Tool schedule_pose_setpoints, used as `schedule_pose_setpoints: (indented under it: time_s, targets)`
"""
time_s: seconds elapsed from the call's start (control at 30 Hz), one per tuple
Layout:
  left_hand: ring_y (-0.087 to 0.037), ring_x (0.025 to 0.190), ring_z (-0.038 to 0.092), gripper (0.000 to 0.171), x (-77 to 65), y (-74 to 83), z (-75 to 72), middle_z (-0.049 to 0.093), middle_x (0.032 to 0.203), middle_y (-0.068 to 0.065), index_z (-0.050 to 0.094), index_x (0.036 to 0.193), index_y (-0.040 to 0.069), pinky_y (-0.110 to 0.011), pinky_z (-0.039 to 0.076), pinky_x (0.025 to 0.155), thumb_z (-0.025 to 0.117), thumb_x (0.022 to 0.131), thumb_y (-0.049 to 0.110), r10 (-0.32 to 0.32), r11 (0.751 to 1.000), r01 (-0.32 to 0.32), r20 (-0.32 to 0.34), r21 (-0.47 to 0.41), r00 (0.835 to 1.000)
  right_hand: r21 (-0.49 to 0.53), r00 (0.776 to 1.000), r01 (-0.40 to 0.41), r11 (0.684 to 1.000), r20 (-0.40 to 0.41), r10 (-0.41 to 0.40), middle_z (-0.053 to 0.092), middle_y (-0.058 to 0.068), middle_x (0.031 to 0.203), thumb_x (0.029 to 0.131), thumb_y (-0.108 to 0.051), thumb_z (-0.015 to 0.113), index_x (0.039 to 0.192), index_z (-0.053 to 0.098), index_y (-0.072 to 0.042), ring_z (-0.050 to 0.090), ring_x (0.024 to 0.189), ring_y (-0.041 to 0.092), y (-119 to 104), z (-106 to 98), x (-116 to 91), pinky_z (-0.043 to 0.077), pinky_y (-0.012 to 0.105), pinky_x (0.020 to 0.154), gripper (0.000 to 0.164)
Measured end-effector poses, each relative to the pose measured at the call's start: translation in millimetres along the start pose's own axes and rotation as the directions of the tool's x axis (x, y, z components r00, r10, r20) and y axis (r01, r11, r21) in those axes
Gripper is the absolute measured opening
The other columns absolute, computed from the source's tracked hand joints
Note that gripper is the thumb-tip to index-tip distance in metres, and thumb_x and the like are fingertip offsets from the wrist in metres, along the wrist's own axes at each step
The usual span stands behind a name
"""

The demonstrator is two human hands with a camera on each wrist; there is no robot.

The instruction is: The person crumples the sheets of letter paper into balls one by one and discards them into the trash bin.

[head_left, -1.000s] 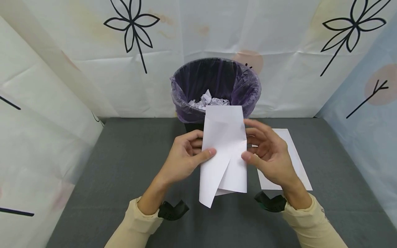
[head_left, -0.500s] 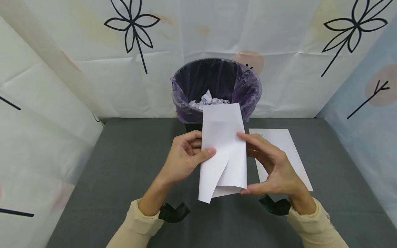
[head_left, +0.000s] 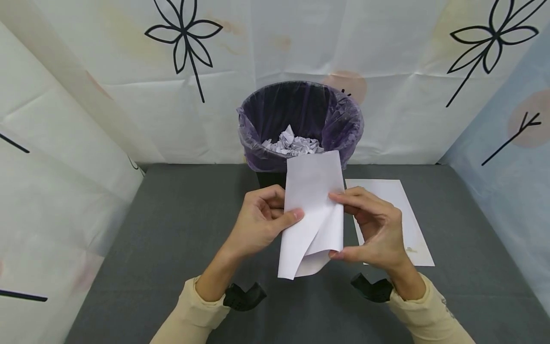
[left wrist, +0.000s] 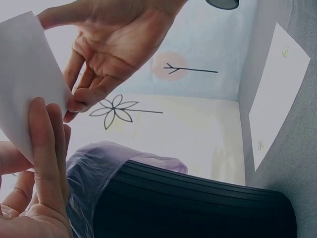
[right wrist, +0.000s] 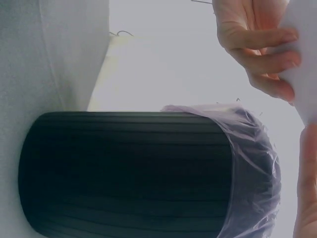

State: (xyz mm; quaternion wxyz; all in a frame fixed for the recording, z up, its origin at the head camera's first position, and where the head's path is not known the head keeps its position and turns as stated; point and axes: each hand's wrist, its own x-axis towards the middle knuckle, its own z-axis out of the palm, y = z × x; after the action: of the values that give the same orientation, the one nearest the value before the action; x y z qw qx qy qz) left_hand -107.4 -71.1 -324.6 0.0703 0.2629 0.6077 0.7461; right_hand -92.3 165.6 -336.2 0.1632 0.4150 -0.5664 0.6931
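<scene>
White cloth [head_left: 124, 114] hangs at the back w/ black flower drawings [head_left: 184, 32] on it, and pale blue cloth [head_left: 494, 205] is on the right side. Dark grey table [head_left: 167, 224] is below. At the far side, near the back cloth, stands a black bin [head_left: 270, 179] w/ a thin purple bag [head_left: 345, 124] folded over its rim. Crumpled white paper [head_left: 296, 145] is inside.

Folded white sheet [head_left: 313, 186] is btwn both hands, held up off the table. From the head cam, its top covers a bit of the bin's front. Bottom end is loose: one flap hangs down on the left, and the right part curls, w/ a gap under it.

L hand [head_left: 267, 215] pinches the left edge, thumb on front & fingers behind. R hand [head_left: 375, 224] holds the right edge: pointer tip on front abt halfway down, thumb at the low corner, w/ a wide gap btwn the two.

Flat white sheet [head_left: 397, 210] lies on the table to the right, partly behind R hand. L wrist cam shows small yellow-green marks [left wrist: 260, 145] on it. Person wears cream sleeves [head_left: 195, 301] & has black wrist gear [head_left: 244, 297] on both arms.
</scene>
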Motion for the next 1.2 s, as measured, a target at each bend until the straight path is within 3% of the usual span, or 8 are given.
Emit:
schedule_pose_setpoints:
  time_s: [0.23, 0.37, 0.57, 0.67, 0.8, 0.87, 1.2]
  targets:
    - [-0.024, 0.077, 0.074, 0.009, 0.5, -0.6, 2.4, 0.070, 0.093, -0.026, 0.062, 0.094, -0.016, -0.037, 0.062, 0.070, 0.068, 0.087, -0.014, -0.003, 1.000, 0.003, -0.003, -0.008, 1.000, -0.064, 0.997, 0.001, 0.998, -0.082, -0.006, 0.068, 0.023, 0.108, 0.069, -0.007, 0.095, 0.108, 0.065, 0.024, 0.065, 0.101, 0.027, 1, 5, 0, 0.057, 0.032, 0.089, 0.058]
    - [-0.021, 0.072, 0.074, 0.008, 0.2, -1.8, 4.1, 0.070, 0.090, -0.023, 0.063, 0.092, -0.015, -0.031, 0.060, 0.064, 0.068, 0.087, -0.012, -0.011, 1.000, 0.011, 0.016, -0.013, 1.000, -0.106, 0.989, -0.002, 0.994, -0.144, -0.014, 0.070, 0.020, 0.096, 0.072, -0.005, 0.093, 0.094, 0.072, 0.018, 0.066, 0.096, 0.026, 1, 9, 1, 0.058, 0.031, 0.087, 0.039]
    - [-0.022, 0.078, 0.074, 0.011, 0.1, -2.4, 6.2, 0.071, 0.096, -0.023, 0.064, 0.098, -0.015, -0.032, 0.060, 0.070, 0.068, 0.089, -0.009, -0.034, 0.998, 0.034, 0.009, -0.052, 0.999, -0.124, 0.982, -0.016, 0.992, -0.189, -0.008, 0.070, 0.018, 0.089, 0.070, 0.000, 0.093, 0.090, 0.072, 0.016, 0.067, 0.089, 0.024, 1, 12, 3, 0.058, 0.031, 0.085, 0.033]
    - [-0.024, 0.087, 0.073, 0.025, -0.7, -1.1, 5.4, 0.071, 0.106, -0.024, 0.065, 0.112, -0.014, -0.035, 0.060, 0.078, 0.070, 0.094, 0.004, -0.037, 0.997, 0.037, 0.015, -0.062, 0.999, -0.134, 0.979, -0.026, 0.991, -0.204, -0.002, 0.069, 0.016, 0.088, 0.070, 0.000, 0.093, 0.093, 0.071, 0.017, 0.066, 0.086, 0.023, 1, 13, 4, 0.059, 0.030, 0.083, 0.036]
    - [-0.028, 0.104, 0.070, 0.073, -3.1, 0.5, 4.3, 0.064, 0.123, -0.030, 0.052, 0.138, -0.012, -0.037, 0.058, 0.087, 0.078, 0.091, 0.037, 0.005, 0.994, 0.002, 0.064, -0.107, 0.998, -0.168, 0.968, -0.042, 0.985, -0.253, -0.002, 0.069, 0.014, 0.089, 0.069, -0.002, 0.094, 0.093, 0.070, 0.019, 0.066, 0.085, 0.022, 0, 13, 5, 0.059, 0.030, 0.083, 0.040]
    - [-0.030, 0.111, 0.067, 0.091, -4.3, 1.3, 4.9, 0.059, 0.129, -0.034, 0.043, 0.146, -0.012, -0.038, 0.057, 0.091, 0.080, 0.086, 0.046, 0.042, 0.991, -0.029, 0.096, -0.134, 0.995, -0.179, 0.961, -0.044, 0.983, -0.275, -0.008, 0.069, 0.014, 0.089, 0.069, -0.002, 0.094, 0.093, 0.069, 0.020, 0.067, 0.085, 0.022, -1, 13, 6, 0.059, 0.029, 0.082, 0.041]
    - [-0.029, 0.126, 0.056, 0.101, -3.3, -1.2, 12.0, 0.047, 0.144, -0.031, 0.031, 0.153, -0.010, -0.040, 0.049, 0.104, 0.083, 0.084, 0.042, 0.190, 0.973, -0.171, 0.120, -0.152, 0.974, -0.220, 0.950, -0.023, 0.975, -0.308, -0.047, 0.068, 0.013, 0.089, 0.070, -0.005, 0.094, 0.093, 0.068, 0.021, 0.066, 0.084, 0.020, -3, 16, 10, 0.058, 0.026, 0.080, 0.043]
